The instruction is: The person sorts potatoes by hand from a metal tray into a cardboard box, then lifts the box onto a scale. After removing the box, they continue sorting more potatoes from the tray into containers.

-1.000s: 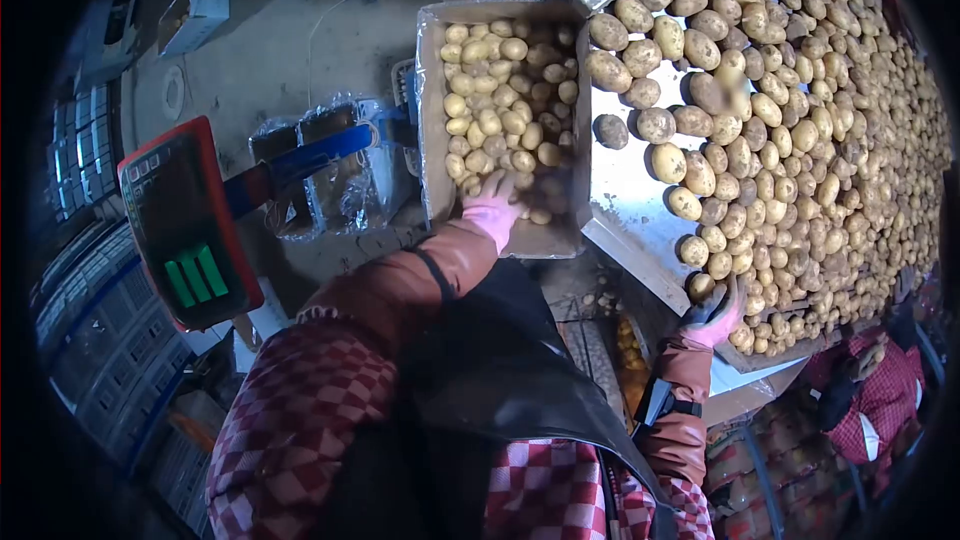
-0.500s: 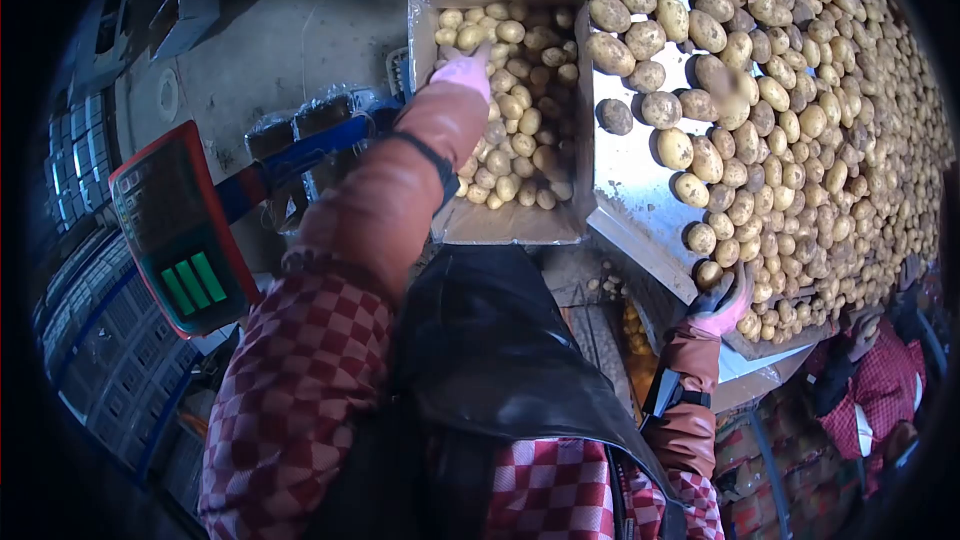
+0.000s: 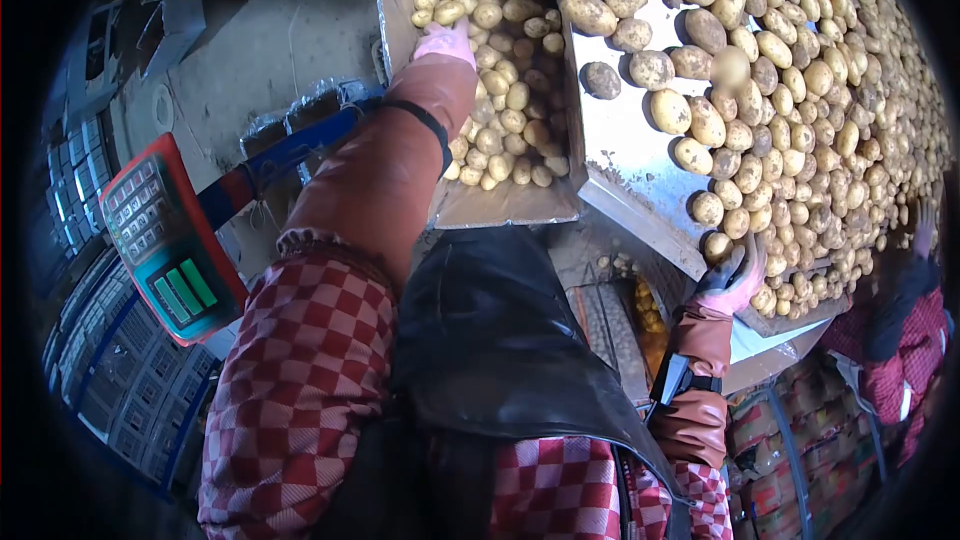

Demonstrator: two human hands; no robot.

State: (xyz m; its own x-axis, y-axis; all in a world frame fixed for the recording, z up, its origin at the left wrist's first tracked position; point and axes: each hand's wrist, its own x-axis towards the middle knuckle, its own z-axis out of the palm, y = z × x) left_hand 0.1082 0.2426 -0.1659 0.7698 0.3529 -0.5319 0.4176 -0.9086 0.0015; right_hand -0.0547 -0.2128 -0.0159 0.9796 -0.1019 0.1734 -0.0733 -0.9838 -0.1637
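Grey concrete floor, red-rimmed scale display (image 3: 165, 240) at left. Left hand (image 3: 446, 42), pink rubber glove, lies flat on small round potatoes (image 3: 510, 100) in the cardboard box (image 3: 505, 205); grasp unclear. Right hand (image 3: 735, 280) curls over the metal table (image 3: 625, 155) edge beside bigger lumpy potatoes (image 3: 800, 100).

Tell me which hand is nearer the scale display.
Left. The left hand is in the box, across the arm from the scale display; the right hand grips the table edge, farther off.

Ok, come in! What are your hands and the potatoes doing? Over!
Left hand flat on potatoes in cardboard box. Right hand at sorting table edge. Nothing blocking.
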